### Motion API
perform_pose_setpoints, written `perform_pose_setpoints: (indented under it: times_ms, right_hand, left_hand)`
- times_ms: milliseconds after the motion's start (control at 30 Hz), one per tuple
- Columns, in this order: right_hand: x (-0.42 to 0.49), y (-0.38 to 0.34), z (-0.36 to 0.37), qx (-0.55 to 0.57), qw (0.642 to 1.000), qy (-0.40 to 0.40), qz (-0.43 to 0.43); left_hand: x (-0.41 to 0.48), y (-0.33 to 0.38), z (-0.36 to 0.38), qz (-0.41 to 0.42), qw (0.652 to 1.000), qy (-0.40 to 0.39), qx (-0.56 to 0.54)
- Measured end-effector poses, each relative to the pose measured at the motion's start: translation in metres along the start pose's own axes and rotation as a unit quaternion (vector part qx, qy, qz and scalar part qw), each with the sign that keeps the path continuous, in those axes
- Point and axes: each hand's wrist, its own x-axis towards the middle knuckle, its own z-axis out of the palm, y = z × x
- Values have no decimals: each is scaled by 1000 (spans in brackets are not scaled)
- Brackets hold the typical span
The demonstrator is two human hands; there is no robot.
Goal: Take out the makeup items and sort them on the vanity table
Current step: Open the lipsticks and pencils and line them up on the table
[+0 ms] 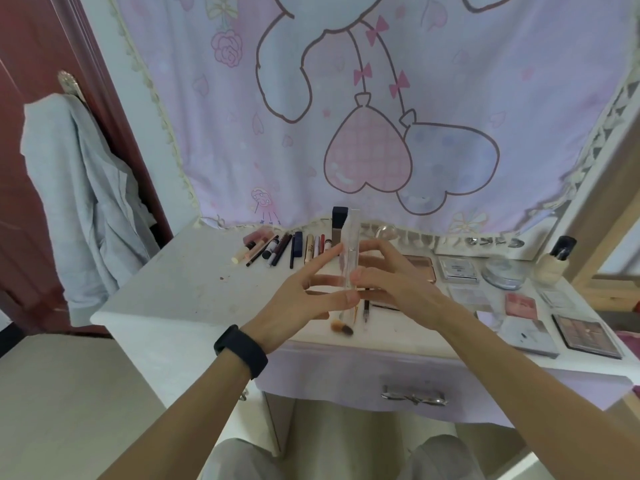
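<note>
Evidently, from the head view, the sorting is looking well advanced. Both hands are holding a clear case (350, 237) upright over the middle of the worktop (173, 289). The right hand (394, 282) is gripping it, thumb in front and fingers curling behind. The left hand (304, 296) is steadying it with fairly straight fingers (330, 253), thumb pressing low on its side.

A brush (342, 328) is lying at the case's foot, at 6 o'clock, and a pencil (366, 308) just beside it toward 5 o'clock. Whether the brush is partly inside the case I cannot tell. A row of pens (277, 247) is lying at 10 o'clock from the case, and palettes (585, 334) are spreading out at 3 to 4 o'clock.

The step in hand is probably emptying this case. The next move is calling for it to be set down on a bare patch. The brush and pencil would then be going alongside their like, without disturbing the row.
</note>
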Motion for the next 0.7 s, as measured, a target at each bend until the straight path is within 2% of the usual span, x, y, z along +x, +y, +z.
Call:
perform_pose_setpoints:
  times_ms: [233, 533, 700]
  right_hand:
    - [8, -5, 6, -41, 999, 18, -25]
    - [14, -21, 6, -84, 996, 27, 7]
    - [10, -27, 2, -36, 999, 21, 14]
  left_hand:
    - [4, 0, -1, -2, 1000, 3, 15]
    - [7, -8, -3, -3, 1000, 23, 21]
    - [4, -12, -11, -29, 997, 25, -60]
